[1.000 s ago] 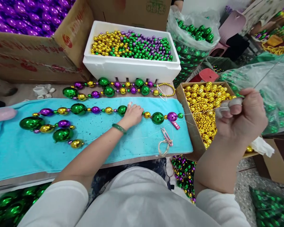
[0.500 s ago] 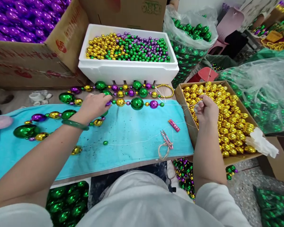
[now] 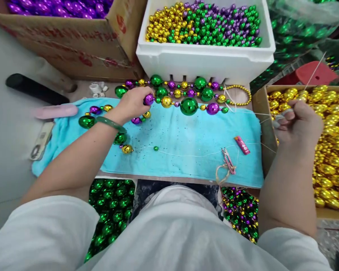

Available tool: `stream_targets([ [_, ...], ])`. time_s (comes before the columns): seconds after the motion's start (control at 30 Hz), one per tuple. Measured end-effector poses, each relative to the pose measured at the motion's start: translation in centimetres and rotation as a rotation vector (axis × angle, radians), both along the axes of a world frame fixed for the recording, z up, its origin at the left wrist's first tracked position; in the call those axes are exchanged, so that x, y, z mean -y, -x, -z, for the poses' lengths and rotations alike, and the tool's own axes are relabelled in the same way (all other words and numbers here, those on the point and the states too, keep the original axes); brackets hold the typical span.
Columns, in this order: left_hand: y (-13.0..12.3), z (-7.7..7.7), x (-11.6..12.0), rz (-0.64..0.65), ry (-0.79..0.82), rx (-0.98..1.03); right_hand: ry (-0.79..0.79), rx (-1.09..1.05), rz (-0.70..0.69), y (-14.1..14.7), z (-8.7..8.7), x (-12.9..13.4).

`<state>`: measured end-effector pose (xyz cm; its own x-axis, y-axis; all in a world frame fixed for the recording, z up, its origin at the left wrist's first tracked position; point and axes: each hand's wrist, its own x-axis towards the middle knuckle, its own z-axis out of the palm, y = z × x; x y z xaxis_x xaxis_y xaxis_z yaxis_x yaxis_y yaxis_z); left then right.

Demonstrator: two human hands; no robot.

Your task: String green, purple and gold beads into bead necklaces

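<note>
My left hand (image 3: 137,102) is closed around a purple bead (image 3: 148,99) on a strand of green, gold and purple beads. To its right, the strand's large green bead (image 3: 189,106) hangs over the blue towel (image 3: 180,131). White string (image 3: 254,112) runs from the strand's end to my right hand (image 3: 298,118), which is closed on it, the tail pointing up. Wrappings show on some of its fingers. Below lie a loose green bead (image 3: 156,148) on a thin string, pink thread snips (image 3: 228,161) and a small pink packet (image 3: 242,145).
Behind the towel stands a white foam box (image 3: 203,62) of small beads. Cartons flank it: one of purple beads (image 3: 73,41) at left, one of gold beads (image 3: 333,143) at right. A pink balloon-like object (image 3: 56,111) lies at the towel's left edge.
The camera view has swung left and down, so the scene sits differently in frame. Both hands keep their hold, the right still pulling string out to the right of the strand.
</note>
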<state>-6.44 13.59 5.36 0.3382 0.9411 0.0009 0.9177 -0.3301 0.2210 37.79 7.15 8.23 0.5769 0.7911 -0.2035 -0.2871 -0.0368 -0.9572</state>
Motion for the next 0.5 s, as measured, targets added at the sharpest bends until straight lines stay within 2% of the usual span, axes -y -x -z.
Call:
stream_targets([
  [0.17, 0.6, 3.1, -0.2, 0.074, 0.01, -0.147, 0.052, 0.04, -0.014, 0.8, 1.0, -0.4],
  [0.3, 1.5, 5.0, 0.2, 0.108, 0.028, -0.263, 0.107, 0.093, -0.012, 0.8, 2.0, -0.6],
  [0.4, 2.6, 5.5, 0.3, 0.093, 0.024, -0.291, 0.155, 0.109, -0.036, 0.7, 2.7, -0.4],
  [0.5, 3.7, 5.0, 0.3, 0.069, 0.026, -0.274, 0.178, 0.079, -0.074, 0.4, 2.9, -0.3],
])
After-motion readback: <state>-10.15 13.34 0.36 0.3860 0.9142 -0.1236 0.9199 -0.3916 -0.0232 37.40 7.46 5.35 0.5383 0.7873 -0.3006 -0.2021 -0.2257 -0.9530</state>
